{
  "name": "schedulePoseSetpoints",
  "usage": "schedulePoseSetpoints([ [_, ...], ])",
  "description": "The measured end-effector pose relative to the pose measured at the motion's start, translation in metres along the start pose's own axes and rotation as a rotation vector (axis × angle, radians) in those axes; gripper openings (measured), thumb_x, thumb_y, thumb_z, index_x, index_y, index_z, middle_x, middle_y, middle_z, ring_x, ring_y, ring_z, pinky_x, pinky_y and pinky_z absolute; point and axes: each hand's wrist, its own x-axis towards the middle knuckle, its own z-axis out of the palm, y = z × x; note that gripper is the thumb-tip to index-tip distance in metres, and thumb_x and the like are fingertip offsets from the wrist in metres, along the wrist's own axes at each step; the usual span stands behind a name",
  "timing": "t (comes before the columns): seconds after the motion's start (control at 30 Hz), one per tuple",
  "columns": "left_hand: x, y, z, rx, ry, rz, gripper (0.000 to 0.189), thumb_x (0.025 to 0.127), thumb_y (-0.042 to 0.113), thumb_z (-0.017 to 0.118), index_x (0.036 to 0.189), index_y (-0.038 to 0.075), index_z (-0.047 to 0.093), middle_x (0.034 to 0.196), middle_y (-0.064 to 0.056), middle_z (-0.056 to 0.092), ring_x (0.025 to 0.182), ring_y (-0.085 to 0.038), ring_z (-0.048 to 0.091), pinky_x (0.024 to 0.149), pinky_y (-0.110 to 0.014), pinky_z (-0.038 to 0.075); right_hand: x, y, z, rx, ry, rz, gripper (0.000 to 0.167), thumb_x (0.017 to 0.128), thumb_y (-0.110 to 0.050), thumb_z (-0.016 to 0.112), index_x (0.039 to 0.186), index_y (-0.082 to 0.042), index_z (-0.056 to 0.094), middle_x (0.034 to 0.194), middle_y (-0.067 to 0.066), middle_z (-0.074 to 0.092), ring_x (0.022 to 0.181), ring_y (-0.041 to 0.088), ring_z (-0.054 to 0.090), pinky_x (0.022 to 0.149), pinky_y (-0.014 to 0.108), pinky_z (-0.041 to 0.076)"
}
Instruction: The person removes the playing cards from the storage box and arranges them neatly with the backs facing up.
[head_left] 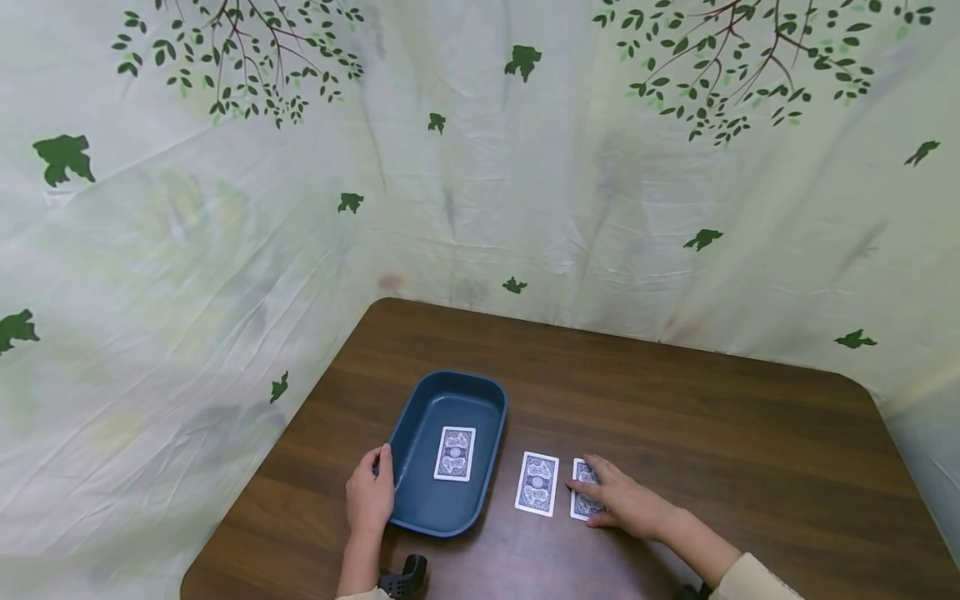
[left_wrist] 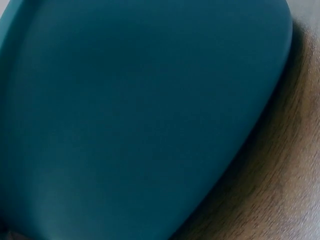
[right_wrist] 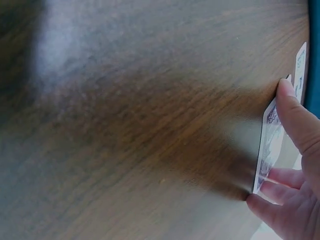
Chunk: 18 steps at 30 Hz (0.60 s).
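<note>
Sleeve (head_left: pixel 753 577) | left grip (head_left: pixel 371 493) holds tray (head_left: pixel 429 515) | right grip (head_left: pixel 632 505) half-spread, pinching card (head_left: pixel 584 506) | wooden table (head_left: pixel 712 417) | leafy drapes (head_left: pixel 570 192)

Soft shadows, whitish glare on tabletop (right_wrist: pixel 150 115)

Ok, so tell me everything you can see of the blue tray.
The blue tray is a shallow rounded rectangle with raised walls, smooth and plastic-looking. It sits open side up on the brown wood-grain table. One playing card lies inside, patterned back up. The left hand grips its left rim.
</note>
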Motion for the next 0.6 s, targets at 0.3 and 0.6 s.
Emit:
schedulePoseSetpoints([
  [0.3,0.0,0.001,-0.001,0.001,-0.001,0.0,0.057,0.098,0.044,0.033,0.123,-0.004,0.052,0.123,-0.027,0.052,0.111,-0.042,0.048,0.092,-0.056,0.035,0.001,0.0,-0.002,-0.003,-0.009,0.004,0.055,0.085,-0.026,0.065,0.133,-0.007,0.049,0.138,0.034,0.026,0.127,0.047,0.025,0.097,0.055,0.031],
  [0.6,0.0,0.002,-0.001,0.005,-0.002,-0.006,0.057,0.098,0.044,0.033,0.123,-0.004,0.052,0.123,-0.027,0.052,0.111,-0.044,0.047,0.091,-0.057,0.035,0.006,0.003,-0.011,0.081,-0.011,0.04,0.062,0.081,-0.028,0.069,0.134,-0.004,0.047,0.135,0.034,0.03,0.124,0.047,0.03,0.095,0.056,0.032],
])
